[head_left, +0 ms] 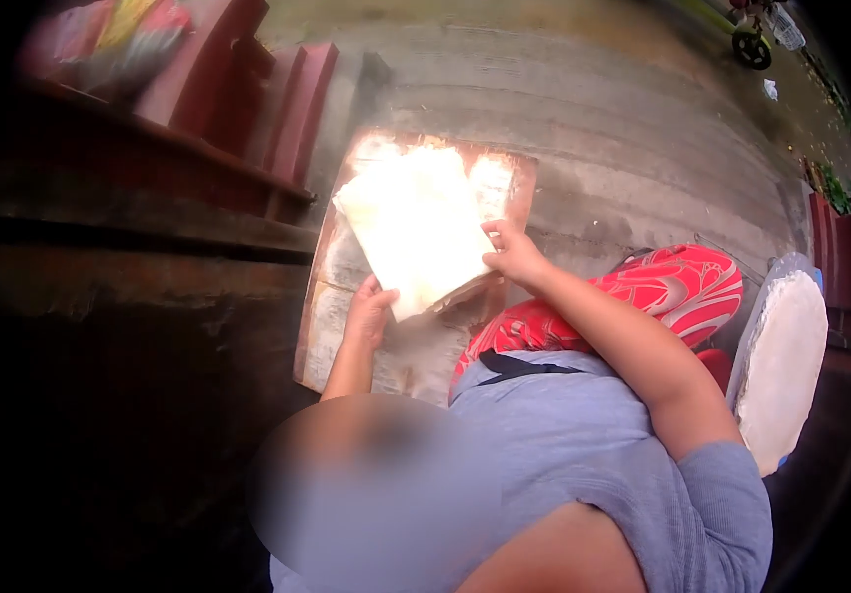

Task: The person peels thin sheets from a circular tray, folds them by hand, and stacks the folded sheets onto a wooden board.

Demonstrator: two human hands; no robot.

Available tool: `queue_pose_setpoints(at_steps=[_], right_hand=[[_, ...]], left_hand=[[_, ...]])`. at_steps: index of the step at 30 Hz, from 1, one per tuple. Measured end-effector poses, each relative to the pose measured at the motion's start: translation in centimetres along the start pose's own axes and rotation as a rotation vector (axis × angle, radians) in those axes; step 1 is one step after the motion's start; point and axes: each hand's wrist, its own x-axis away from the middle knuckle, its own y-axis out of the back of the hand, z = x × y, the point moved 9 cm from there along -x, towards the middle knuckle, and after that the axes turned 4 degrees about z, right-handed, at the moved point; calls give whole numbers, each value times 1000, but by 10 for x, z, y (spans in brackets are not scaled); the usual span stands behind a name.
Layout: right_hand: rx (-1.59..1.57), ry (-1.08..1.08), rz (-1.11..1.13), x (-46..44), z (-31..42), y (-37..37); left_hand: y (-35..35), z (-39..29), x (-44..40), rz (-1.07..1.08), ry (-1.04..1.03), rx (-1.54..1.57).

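A pale, squarish stack of thin sheets [430,237], washed out by glare, is held tilted above a worn wooden board [322,341]. My left hand [371,311] grips its near left edge, with the thumb on top. At the right edge, my right hand [514,255] pinches it between thumb and fingers. The sheets' material is too bright to make out. More bright white material [493,173] lies on the far part of the board, its outline lost in the glare.
Beside my right arm stands a tall white, rough-faced mass [789,361], partly wrapped in plastic. Dark red beams [297,119] rise at the left, near a blurred colourful bundle [124,40]. Concrete ground [584,109] stretches beyond the board. A small wheeled vehicle [752,47] is at top right.
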Motion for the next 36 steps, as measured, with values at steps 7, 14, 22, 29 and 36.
queue_pose_setpoints(at_steps=[7,14,22,29,36], right_hand=[[516,109,-165,25,47,10],[839,521,-197,46,76,3],[1203,747,-68,66,87,-27],[1422,668,67,59,55,-37],[1484,659,56,61,53,-38]], left_hand=[[-80,-76,48,-250,-638,-1267],[-133,-74,56,159,-968,-1487],[-143,-103,86,76,-1193,-1618],[-121,-62,53,210,-722,-1718],[-160,-74,-11,89,-921,-1635]])
